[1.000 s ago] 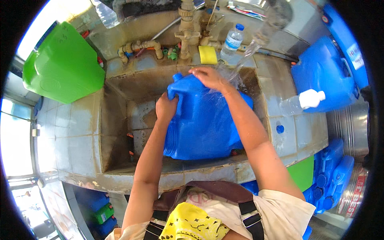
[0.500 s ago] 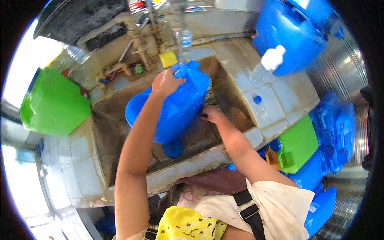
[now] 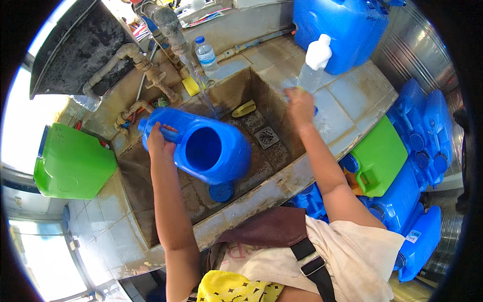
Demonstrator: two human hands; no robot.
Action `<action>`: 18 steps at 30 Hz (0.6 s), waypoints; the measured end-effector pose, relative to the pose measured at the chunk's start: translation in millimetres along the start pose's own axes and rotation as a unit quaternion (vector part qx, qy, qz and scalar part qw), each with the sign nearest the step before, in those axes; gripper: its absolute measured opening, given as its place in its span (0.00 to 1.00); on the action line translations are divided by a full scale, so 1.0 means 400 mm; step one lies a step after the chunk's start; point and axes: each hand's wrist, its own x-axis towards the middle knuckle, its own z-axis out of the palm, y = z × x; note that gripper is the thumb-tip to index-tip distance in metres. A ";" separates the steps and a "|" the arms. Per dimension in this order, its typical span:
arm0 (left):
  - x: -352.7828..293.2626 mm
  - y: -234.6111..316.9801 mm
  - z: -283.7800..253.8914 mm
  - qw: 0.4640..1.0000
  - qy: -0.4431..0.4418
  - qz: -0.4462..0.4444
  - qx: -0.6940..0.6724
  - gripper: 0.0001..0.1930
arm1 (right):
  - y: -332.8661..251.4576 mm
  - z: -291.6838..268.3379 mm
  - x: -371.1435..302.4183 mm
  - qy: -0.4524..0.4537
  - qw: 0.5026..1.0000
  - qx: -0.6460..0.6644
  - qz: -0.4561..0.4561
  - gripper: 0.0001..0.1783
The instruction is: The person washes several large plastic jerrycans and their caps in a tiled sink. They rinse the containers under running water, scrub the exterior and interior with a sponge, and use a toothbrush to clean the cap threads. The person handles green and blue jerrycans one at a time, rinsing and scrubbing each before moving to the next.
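My left hand (image 3: 162,141) grips the handle of a blue plastic jug (image 3: 234,156), held tilted over the sink (image 3: 173,209). The jug's wide round opening faces up towards me. My right hand (image 3: 301,106) is closed above the sink's right rim, beside a clear bottle with a white top (image 3: 317,58); its fingers are blurred, and what they hold is unclear. A blue round lid (image 3: 221,192) lies in the sink below the jug. Water (image 3: 198,83) pours from a thick pipe (image 3: 168,25) behind the jug. A yellowish brush-like piece (image 3: 244,108) lies near the drain (image 3: 265,137).
A green container (image 3: 75,161) stands on the left ledge. Behind the sink are a yellow sponge (image 3: 190,86) and a small water bottle (image 3: 205,54). A large blue container (image 3: 339,32) stands at the back right. Another green jug (image 3: 380,156) and several blue jugs (image 3: 422,126) crowd the right side.
The jug has swung left with my left hand, away from the running water, its wide opening turned up. My right hand has risen out of the sink to its right rim.
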 end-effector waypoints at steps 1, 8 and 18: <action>-0.012 -0.005 -0.021 0.997 0.014 0.013 -0.069 0.07 | 0.030 -0.019 -0.021 0.058 0.995 -0.079 0.027 0.22; -0.070 -0.052 -0.121 0.964 0.049 0.138 -0.222 0.13 | -0.007 0.120 -0.056 -0.093 0.985 0.082 0.122 0.18; -0.198 -0.013 -0.192 0.984 0.050 0.171 0.028 0.19 | -0.565 0.297 0.142 -0.244 0.765 0.523 0.285 0.18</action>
